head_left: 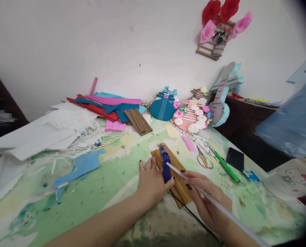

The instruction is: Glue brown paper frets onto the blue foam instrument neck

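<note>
Head view: blue glue gun (166, 167) lies against left hand (153, 181), grip unclear; right hand (211, 202) pinches white stick (177, 171).

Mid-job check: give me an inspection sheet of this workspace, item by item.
Surface: stained green-and-white table cover.
Job's things: blue glue gun over brown paper; white stick, its tip at the gun.
Clutter: scissors, green pen, cut blue sheet.
Hands: left hand against the gun; right hand gripping the stick.
Cables: black cable running toward the near edge.
Surroundings: blue instrument-shaped craft by the wall.
</note>
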A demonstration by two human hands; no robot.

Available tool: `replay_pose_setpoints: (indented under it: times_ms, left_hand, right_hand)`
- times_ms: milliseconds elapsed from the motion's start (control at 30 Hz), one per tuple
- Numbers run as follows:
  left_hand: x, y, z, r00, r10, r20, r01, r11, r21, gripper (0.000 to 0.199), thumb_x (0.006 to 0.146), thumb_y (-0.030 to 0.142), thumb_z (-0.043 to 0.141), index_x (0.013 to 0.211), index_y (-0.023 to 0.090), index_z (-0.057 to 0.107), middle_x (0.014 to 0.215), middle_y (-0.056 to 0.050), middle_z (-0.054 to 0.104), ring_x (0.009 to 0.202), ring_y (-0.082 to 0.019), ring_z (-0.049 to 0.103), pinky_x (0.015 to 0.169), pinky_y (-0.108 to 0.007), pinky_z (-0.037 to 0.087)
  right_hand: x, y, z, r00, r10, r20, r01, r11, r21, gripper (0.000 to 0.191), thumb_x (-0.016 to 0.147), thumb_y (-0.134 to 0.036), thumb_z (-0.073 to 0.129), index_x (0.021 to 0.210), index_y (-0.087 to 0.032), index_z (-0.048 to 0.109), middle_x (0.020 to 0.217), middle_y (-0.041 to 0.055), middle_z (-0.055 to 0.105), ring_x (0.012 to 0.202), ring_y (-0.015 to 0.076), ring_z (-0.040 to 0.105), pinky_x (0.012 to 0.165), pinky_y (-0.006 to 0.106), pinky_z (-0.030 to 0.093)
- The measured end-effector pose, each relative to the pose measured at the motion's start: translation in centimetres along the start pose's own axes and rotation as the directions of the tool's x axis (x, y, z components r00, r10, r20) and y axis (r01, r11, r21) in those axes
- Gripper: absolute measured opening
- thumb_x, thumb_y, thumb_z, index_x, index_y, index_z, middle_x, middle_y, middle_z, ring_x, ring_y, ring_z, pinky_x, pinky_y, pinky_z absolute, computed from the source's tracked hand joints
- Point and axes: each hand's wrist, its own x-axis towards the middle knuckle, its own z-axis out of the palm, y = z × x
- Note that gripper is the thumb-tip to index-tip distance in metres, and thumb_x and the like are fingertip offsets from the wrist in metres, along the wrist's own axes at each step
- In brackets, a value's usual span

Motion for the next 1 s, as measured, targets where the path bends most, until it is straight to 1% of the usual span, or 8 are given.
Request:
replay_pose_setpoints:
  times_ms: [167,333,433,533,667,767,867,1000]
  left_hand:
    - [0.0,-0.1,0.2,1.0,-0.014,-0.009,0.014,1.0,0.012,0.06,0.086,0.06,0.031,0.128,0.025,0.054,0.138,-0.02,0.043,0.13,-0.038,0.032,0.103,-0.063,0.012]
    - [0.1,-0.1,0.5,1.0,-0.002,-0.022,0.003,1.0,0.022,0.061,0.086,0.062,0.029,0.129,0.027,0.054,0.138,-0.02,0.044,0.129,-0.038,0.033,0.102,-0.063,0.013]
    - [0.1,-0.1,0.5,1.0,-0.006,-0.016,0.006,1.0,0.026,0.06,0.085,0.062,0.031,0.127,0.027,0.055,0.138,-0.02,0.044,0.129,-0.039,0.034,0.102,-0.064,0.013]
    - [0.1,0.0,0.3,1.0,-0.01,-0.003,0.01,1.0,0.025,0.062,0.084,0.063,0.03,0.124,0.025,0.058,0.138,-0.022,0.044,0.13,-0.039,0.034,0.102,-0.065,0.013]
    - [0.1,0.1,0.2,1.0,-0.015,0.002,0.015,0.999,0.031,0.06,0.083,0.063,0.033,0.124,0.026,0.057,0.138,-0.022,0.044,0.13,-0.039,0.035,0.101,-0.066,0.013]
    - [0.1,0.1,0.3,1.0,-0.009,-0.006,0.009,0.999,0.03,0.059,0.082,0.064,0.036,0.125,0.028,0.055,0.139,-0.021,0.044,0.13,-0.039,0.034,0.101,-0.067,0.013]
    - [0.1,0.1,0.5,1.0,-0.01,-0.01,0.01,0.999,0.037,0.06,0.082,0.065,0.035,0.126,0.029,0.055,0.139,-0.021,0.044,0.131,-0.039,0.033,0.101,-0.067,0.012]
    - [0.2,0.1,0.6,1.0,-0.018,-0.007,0.019,0.999,0.047,0.06,0.083,0.064,0.033,0.123,0.027,0.057,0.139,-0.021,0.043,0.13,-0.039,0.034,0.101,-0.067,0.012]
  right_hand:
    - [0.1,-0.2,-0.3,0.998,-0.059,0.0,0.059,0.995,-0.078,0.031,0.082,-0.001,0.048,0.108,-0.017,0.052,0.101,0.0105,0.066,0.097,0.0165,0.065,0.082,0.024,0.055]
    - [0.5,-0.2,0.0,0.993,-0.116,0.008,0.116,0.983,-0.143,0.026,0.083,0.001,0.048,0.105,-0.012,0.054,0.101,0.0136,0.066,0.099,0.0159,0.064,0.085,0.024,0.053]
    - [0.7,-0.2,0.0,0.99,-0.141,-0.009,0.135,0.961,-0.24,0.024,0.082,0.0,0.051,0.103,-0.011,0.057,0.098,0.0136,0.067,0.095,0.0162,0.065,0.086,0.024,0.053]
    - [0.8,-0.2,-0.2,0.986,-0.167,0.009,0.159,0.923,-0.351,0.023,0.082,-0.003,0.057,0.102,-0.013,0.06,0.097,0.0102,0.07,0.09,0.0163,0.067,0.084,0.023,0.053]
    - [0.9,-0.6,-0.4,0.988,-0.144,-0.052,0.1,0.864,-0.493,0.012,0.083,-0.017,0.064,0.094,-0.019,0.066,0.089,0.0019,0.073,0.071,0.0137,0.07,0.07,0.018,0.055]
    - [1.1,-1.3,-0.2,0.984,-0.111,-0.139,0.02,0.846,-0.533,0.005,0.083,-0.024,0.065,0.085,-0.02,0.068,0.082,0.0001,0.073,0.064,0.0144,0.07,0.066,0.019,0.055]
    - [1.4,-1.7,0.2,0.981,-0.064,-0.185,-0.043,0.852,-0.522,0.009,0.084,-0.027,0.064,0.08,-0.02,0.067,0.08,0.0001,0.073,0.066,0.0146,0.07,0.066,0.02,0.054]
    - [1.7,-1.5,0.1,0.987,0.001,-0.163,-0.086,0.852,-0.517,0.015,0.087,-0.031,0.06,0.08,-0.019,0.066,0.08,-0.0009,0.073,0.063,0.0126,0.069,0.06,0.019,0.052]
